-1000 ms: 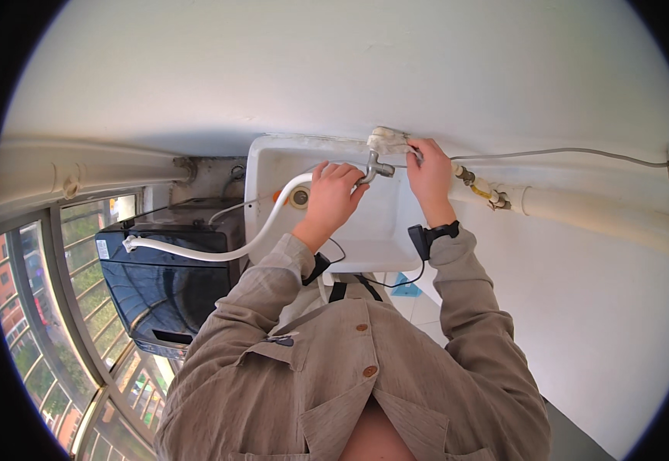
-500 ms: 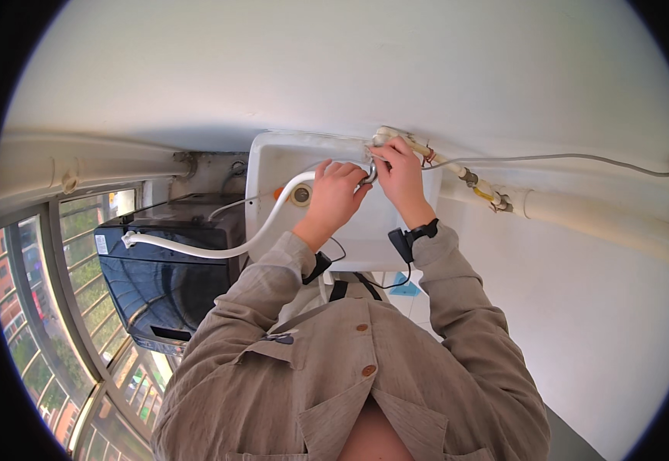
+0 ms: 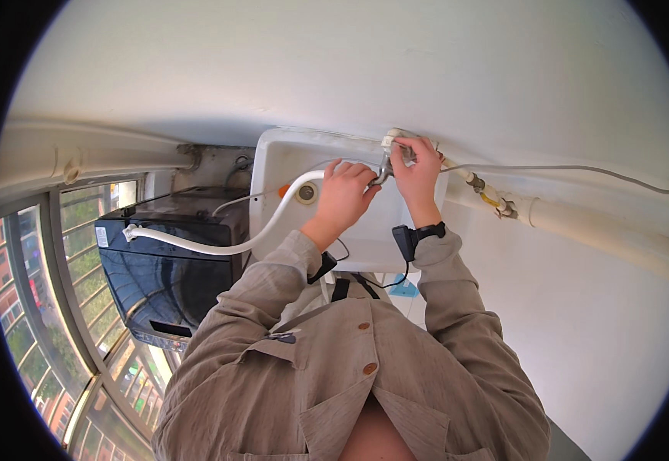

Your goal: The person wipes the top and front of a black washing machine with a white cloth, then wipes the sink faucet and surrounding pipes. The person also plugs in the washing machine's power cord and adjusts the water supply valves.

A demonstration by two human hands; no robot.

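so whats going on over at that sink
A person in a tan shirt has both hands up at the metal tap above a white sink. The left hand and right hand both grip around the tap. A white hose runs from there across a dark washing machine.

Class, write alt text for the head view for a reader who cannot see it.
Both hands, left hand and right hand, work at a metal tap above a white sink. A white hose runs from the sink over a dark washing machine beside windows.
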